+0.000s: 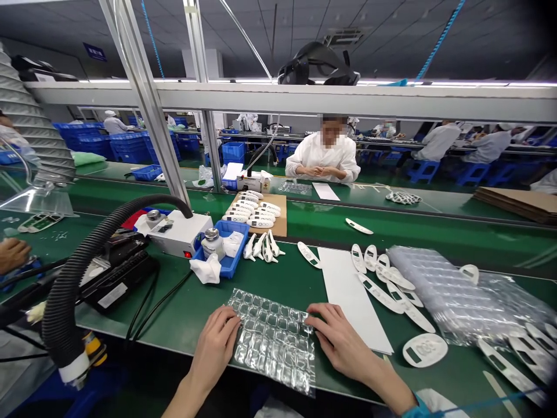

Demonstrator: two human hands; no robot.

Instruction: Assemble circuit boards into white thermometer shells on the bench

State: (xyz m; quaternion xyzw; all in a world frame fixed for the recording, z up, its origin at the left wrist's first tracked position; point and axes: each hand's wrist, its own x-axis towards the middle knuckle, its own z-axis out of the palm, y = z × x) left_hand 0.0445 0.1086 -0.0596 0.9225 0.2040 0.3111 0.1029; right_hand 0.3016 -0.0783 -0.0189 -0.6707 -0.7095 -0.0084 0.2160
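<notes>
A clear bubble-wrap sheet (274,339) lies on the green bench right in front of me, its near edge hanging over the table's front. My left hand (216,345) rests on the sheet's left edge with fingers curled against it. My right hand (337,337) lies on the sheet's right edge, fingertips pinching the plastic. A white paper strip (352,296) lies just right of my right hand. Several flat white plastic covers (387,284) are spread beyond it.
A black corrugated hose (82,273) arcs over the left side beside a black device and a white box. A blue tray (226,247) holds a small bottle and cloths. Stacked bubble wrap (448,290) sits right. A person in white sits across the belt; another's hand shows at far left.
</notes>
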